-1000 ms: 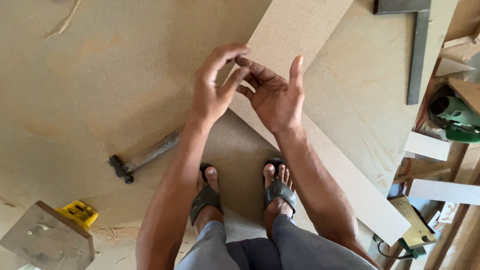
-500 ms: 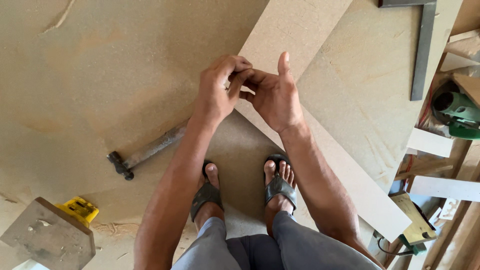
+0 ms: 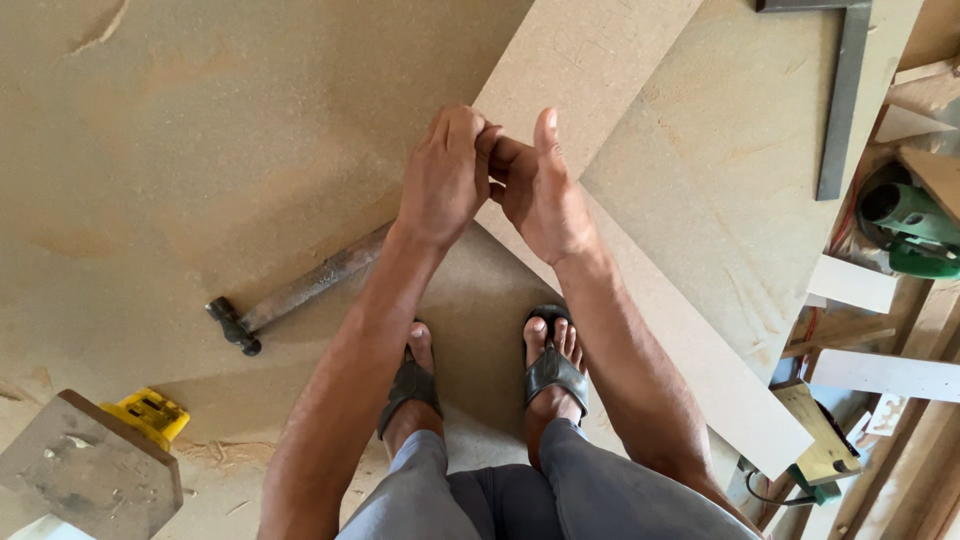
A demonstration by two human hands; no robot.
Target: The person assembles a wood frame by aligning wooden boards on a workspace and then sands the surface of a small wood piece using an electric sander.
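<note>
My left hand point(image 3: 445, 175) is closed around the fingers of my right hand point(image 3: 545, 195), and both are held together in front of me. The right thumb points up; its fingers are hidden inside the left hand's grip. I cannot tell whether any small thing sits between them. Below the hands a long narrow fibreboard strip point(image 3: 600, 60) runs diagonally over a large sheet point(image 3: 200, 150). A hammer point(image 3: 300, 290) lies on the sheet just left of my left forearm.
My sandalled feet point(image 3: 555, 365) stand on the boards. A metal square point(image 3: 845, 100) lies at the upper right, above a green power tool point(image 3: 915, 225) and wood offcuts point(image 3: 850, 285). A yellow tool point(image 3: 150, 415) and grey block point(image 3: 85, 480) sit at the bottom left.
The hands, open with spread fingers touching a second ago, have closed together: the left hand now wraps the right hand's fingers. Both drifted slightly left.
</note>
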